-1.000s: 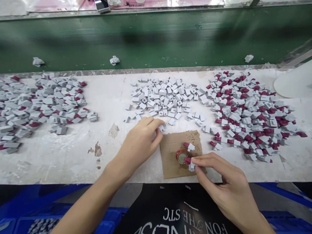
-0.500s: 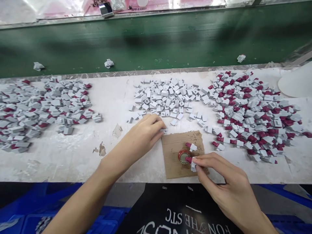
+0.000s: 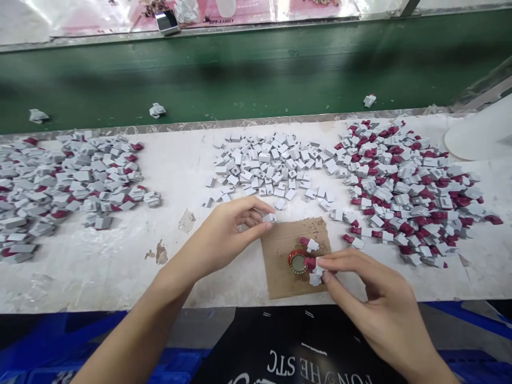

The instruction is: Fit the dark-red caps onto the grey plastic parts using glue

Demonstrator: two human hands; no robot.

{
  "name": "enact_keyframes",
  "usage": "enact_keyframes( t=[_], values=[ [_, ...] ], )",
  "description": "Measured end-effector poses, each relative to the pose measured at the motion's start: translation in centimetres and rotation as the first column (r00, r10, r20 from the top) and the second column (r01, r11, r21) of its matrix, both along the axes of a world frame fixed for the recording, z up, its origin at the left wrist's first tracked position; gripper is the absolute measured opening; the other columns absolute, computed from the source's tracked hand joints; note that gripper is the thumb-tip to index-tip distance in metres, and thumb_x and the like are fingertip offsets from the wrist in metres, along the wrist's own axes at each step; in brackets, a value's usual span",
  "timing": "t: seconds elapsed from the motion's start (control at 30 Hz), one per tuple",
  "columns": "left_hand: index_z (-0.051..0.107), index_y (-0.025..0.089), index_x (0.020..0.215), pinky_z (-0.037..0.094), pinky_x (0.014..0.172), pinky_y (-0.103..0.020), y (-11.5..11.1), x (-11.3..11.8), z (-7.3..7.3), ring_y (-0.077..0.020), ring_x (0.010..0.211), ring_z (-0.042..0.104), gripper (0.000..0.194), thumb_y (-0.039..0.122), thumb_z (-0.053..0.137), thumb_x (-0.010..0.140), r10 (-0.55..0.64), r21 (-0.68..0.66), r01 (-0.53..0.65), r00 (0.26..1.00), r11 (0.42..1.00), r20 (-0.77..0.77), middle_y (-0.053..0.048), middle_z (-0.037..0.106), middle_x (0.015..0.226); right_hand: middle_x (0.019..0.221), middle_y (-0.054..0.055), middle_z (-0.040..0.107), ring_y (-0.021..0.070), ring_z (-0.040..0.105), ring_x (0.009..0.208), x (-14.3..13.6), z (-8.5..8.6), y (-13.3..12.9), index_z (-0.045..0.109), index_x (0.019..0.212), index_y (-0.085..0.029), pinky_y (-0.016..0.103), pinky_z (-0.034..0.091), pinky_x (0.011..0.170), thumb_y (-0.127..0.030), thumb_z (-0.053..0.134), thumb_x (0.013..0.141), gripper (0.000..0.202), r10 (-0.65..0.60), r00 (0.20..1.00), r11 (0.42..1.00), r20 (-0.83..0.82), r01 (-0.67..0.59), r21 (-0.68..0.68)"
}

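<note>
My left hand (image 3: 236, 226) pinches a small grey block (image 3: 269, 218) between thumb and forefinger, by the top left corner of a cardboard piece (image 3: 280, 266). My right hand (image 3: 372, 298) holds a grey and dark red part (image 3: 319, 268) in its fingertips over the cardboard. The part's red end is at the right rim of an upturned bottle cap (image 3: 298, 262) with a red edge. Another red and grey part (image 3: 310, 244) lies above the cap on the cardboard.
Loose grey blocks (image 3: 264, 165) are heaped at centre. Piles of grey and red parts lie left (image 3: 80, 181) and right (image 3: 416, 197). Behind them runs a green strip (image 3: 240, 74) bearing several grey pieces. A white round object (image 3: 480, 130) stands at right.
The grey block in my left hand shows more fully, between more widely spread fingers. My right hand still has its part at the cap. Pieces on the green strip have shifted left in view.
</note>
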State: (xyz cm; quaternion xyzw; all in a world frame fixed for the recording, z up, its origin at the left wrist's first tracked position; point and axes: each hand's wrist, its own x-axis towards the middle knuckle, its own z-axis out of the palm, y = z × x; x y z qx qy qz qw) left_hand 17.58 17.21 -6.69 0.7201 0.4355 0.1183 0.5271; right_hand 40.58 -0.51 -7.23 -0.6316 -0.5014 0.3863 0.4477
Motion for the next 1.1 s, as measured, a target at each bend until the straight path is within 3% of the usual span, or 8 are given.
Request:
enact_keyframes(
  t=[0.1,0.17,0.27,0.37,0.53,0.77,0.93,1.1],
  values=[
    [0.075,0.023,0.105,0.062,0.070,-0.030,-0.2,1.6,0.4,-0.0192,0.079,0.076,0.027,0.036,0.093,0.089,0.093,-0.271,-0.042,0.980,0.962,0.178,-0.001,0.079,0.085,0.112,-0.001,0.088,0.0200,0.084,0.113,1.1,-0.2,1.0,0.088,0.110,-0.038,0.025,0.068,0.094,-0.022,0.083,0.101,0.019,-0.111,0.974,0.994,-0.196,0.104,-0.045],
    [0.074,0.021,0.102,0.062,0.070,-0.028,-0.4,3.0,0.3,-0.0171,0.074,0.076,0.031,0.031,0.097,0.085,0.168,-0.400,-0.047,0.947,0.915,0.274,0.000,0.078,0.078,0.116,-0.001,0.089,0.0231,0.083,0.122,1.6,-0.5,2.0,0.088,0.108,-0.038,0.032,0.069,0.103,-0.024,0.084,0.101,0.016,-0.178,0.916,0.984,-0.360,0.172,-0.048],
    [0.075,0.020,0.104,0.066,0.077,-0.029,-0.9,5.2,-0.1,-0.0166,0.078,0.080,0.031,0.028,0.098,0.085,0.271,-0.521,-0.040,0.886,0.853,0.377,-0.002,0.082,0.088,0.110,0.001,0.090,0.0273,0.085,0.118,1.9,-1.0,3.6,0.089,0.102,-0.035,0.043,0.070,0.105,-0.028,0.088,0.097,0.008,-0.261,0.812,0.961,-0.522,0.270,-0.061],
    [0.077,0.019,0.109,0.070,0.080,-0.031,-1.0,6.7,-0.2,-0.0169,0.079,0.082,0.029,0.027,0.096,0.088,0.339,-0.587,-0.035,0.843,0.809,0.417,-0.004,0.082,0.097,0.105,0.003,0.090,0.0291,0.087,0.108,2.1,-1.3,4.9,0.088,0.098,-0.032,0.049,0.072,0.100,-0.036,0.092,0.092,0.009,-0.303,0.759,0.949,-0.576,0.297,-0.109],
    [0.081,0.018,0.115,0.071,0.095,-0.037,-1.1,7.8,-0.3,-0.0219,0.093,0.085,0.026,0.029,0.091,0.094,0.335,-0.626,0.018,0.833,0.780,0.440,-0.008,0.085,0.101,0.106,0.003,0.088,0.0283,0.086,0.107,2.3,-1.5,5.6,0.086,0.098,-0.031,0.051,0.071,0.100,-0.038,0.089,0.093,0.009,-0.303,0.731,0.947,-0.612,0.301,-0.109],
    [0.082,0.018,0.113,0.071,0.099,-0.039,-1.4,8.3,-0.6,-0.0239,0.097,0.086,0.026,0.030,0.094,0.093,0.347,-0.623,0.005,0.828,0.783,0.442,-0.008,0.088,0.105,0.103,0.002,0.085,0.0210,0.081,0.100,2.4,-2.0,5.6,0.088,0.101,-0.032,0.037,0.069,0.094,-0.036,0.091,0.094,0.009,-0.325,0.764,0.937,-0.557,0.338,-0.083],
    [0.083,0.019,0.115,0.071,0.097,-0.037,-1.3,8.3,-0.6,-0.0238,0.099,0.086,0.023,0.031,0.090,0.096,0.290,-0.585,0.037,0.842,0.811,0.455,-0.009,0.088,0.111,0.103,0.004,0.085,0.0228,0.083,0.099,2.5,-1.8,5.7,0.088,0.103,-0.030,0.035,0.070,0.087,-0.038,0.089,0.095,0.011,-0.298,0.837,0.952,-0.460,0.297,-0.075],
    [0.083,0.021,0.112,0.071,0.090,-0.037,-1.6,8.1,-0.8,-0.0258,0.098,0.085,0.022,0.032,0.091,0.094,0.177,-0.465,0.055,0.880,0.884,0.441,-0.008,0.088,0.107,0.094,0.004,0.085,0.0215,0.084,0.089,3.1,-0.4,5.8,0.090,0.099,-0.028,0.030,0.071,0.077,-0.031,0.087,0.096,0.005,-0.188,0.916,0.982,-0.355,0.176,-0.068]
  ],
)
